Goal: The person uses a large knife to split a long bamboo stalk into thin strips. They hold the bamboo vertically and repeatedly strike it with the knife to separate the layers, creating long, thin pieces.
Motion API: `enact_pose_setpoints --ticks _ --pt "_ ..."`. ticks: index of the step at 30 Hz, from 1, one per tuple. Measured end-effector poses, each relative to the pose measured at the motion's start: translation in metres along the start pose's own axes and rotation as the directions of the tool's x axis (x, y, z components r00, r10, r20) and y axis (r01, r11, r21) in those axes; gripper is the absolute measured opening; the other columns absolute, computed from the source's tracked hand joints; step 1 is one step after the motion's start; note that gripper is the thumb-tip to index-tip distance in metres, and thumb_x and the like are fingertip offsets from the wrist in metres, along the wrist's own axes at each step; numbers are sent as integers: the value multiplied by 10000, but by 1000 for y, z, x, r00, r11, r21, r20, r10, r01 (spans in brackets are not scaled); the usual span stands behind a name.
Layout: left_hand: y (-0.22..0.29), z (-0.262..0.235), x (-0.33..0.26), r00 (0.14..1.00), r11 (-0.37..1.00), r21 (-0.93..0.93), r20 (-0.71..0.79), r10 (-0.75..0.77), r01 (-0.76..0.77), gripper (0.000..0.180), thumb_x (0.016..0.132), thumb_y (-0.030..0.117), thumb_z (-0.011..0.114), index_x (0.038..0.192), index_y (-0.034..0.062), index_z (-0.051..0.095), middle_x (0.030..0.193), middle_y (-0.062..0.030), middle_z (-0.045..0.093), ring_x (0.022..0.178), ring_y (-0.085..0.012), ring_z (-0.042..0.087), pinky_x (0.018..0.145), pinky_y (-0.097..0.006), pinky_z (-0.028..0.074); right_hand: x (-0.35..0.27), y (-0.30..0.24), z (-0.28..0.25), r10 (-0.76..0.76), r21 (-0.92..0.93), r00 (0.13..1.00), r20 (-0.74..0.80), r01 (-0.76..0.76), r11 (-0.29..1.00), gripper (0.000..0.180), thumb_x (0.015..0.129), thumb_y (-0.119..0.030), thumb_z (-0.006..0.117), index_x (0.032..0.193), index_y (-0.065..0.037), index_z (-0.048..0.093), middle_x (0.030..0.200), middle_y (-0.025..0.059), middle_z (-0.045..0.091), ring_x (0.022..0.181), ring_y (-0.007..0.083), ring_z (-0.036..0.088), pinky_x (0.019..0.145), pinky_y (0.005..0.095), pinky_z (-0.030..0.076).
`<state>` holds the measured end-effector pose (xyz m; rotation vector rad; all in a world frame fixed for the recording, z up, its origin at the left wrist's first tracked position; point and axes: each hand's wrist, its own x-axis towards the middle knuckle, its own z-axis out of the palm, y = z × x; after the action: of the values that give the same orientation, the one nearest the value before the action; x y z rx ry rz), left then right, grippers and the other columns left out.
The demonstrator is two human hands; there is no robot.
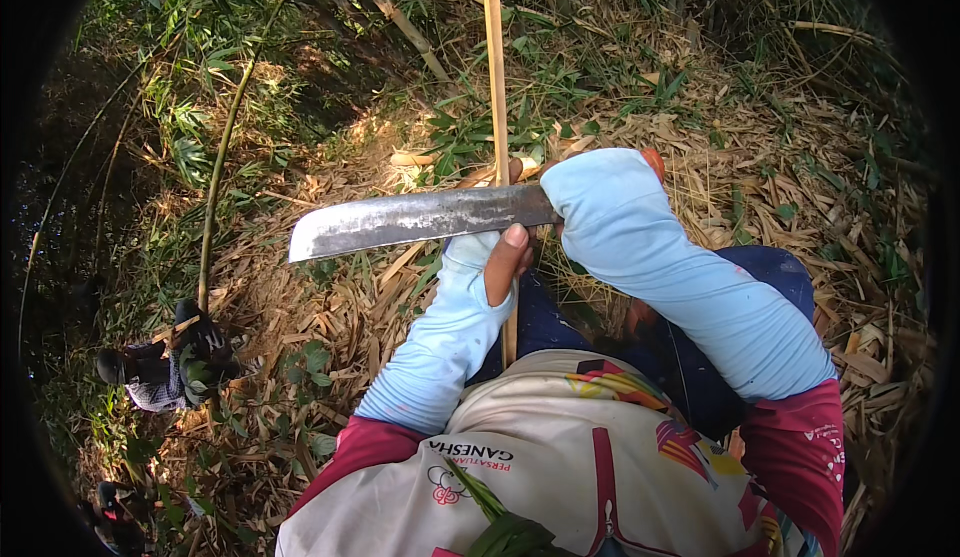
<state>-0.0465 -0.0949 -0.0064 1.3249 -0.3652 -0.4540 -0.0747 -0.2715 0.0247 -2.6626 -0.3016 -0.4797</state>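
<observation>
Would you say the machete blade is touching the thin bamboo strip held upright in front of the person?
Touching: in the head view the machete blade lies straight across the bamboo strip, with no gap visible where they cross, and the left hand grips the strip just below.

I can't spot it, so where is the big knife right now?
In the head view, the big knife lies crosswise in the middle, its handle hidden under the right hand. Its blade points left across the thin bamboo strip, just above the left hand.

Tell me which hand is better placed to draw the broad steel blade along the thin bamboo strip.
Right, probably. The right hand seems to grip the broad steel blade at its handle end, mostly hidden by the sleeve. The left hand steadies the thin bamboo strip beneath it.
</observation>
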Motion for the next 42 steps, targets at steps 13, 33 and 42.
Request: enact_pose_setpoints --ticks 13,33,42 --pt "-18 8 4 970 972 186 -169 175 -143 555 902 420 677 1254 22 518 740 38 510 563 -51 424 496 -209 332 3 1 -5 29 -61 1000 0 -29 998 128 624 -129 703 707 -85 617 676 116 612 672 327 643 625 428 490" --pt "-20 10 13 982 979 166 -121 141 -120 439 910 179 670 1251 -45 506 1198 -131 586 1118 -193 535 1027 -313 366 10 17 2 15 -130 999 29 -11 991 181 699 -273 718 795 -120 718 724 119 685 688 305 687 578 426 498" --pt "-35 -23 22 993 905 408 69 99 -119 390 901 222 672 1176 -12 527 977 -70 632 897 -145 567 840 -278 435 42 23 -9 345 -309 848 403 -228 923 190 711 -182 704 890 -121 716 837 82 706 828 276 696 666 425 512"
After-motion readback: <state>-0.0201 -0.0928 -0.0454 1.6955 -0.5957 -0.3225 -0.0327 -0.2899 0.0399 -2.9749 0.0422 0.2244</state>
